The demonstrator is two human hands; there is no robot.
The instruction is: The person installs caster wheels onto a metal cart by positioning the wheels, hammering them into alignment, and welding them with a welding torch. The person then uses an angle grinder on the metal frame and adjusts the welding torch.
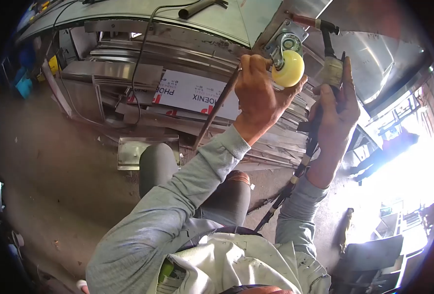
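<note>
Caster [289,54], pale-yellow wheel [288,71] on metal mounting plate [299,32], located at the far edge of the work, between the two hands. Right hand [333,115]: closed around torch [329,45] with taped handle [332,72], nozzle near the plate. Left hand [260,93]: fingers curled beside the wheel, thumb extended near its rim; exact hold cannot be told.

There are one caster [289,68], one torch [332,72], one shallow metal tray [129,153] and two grey sleeves [153,208].
</note>
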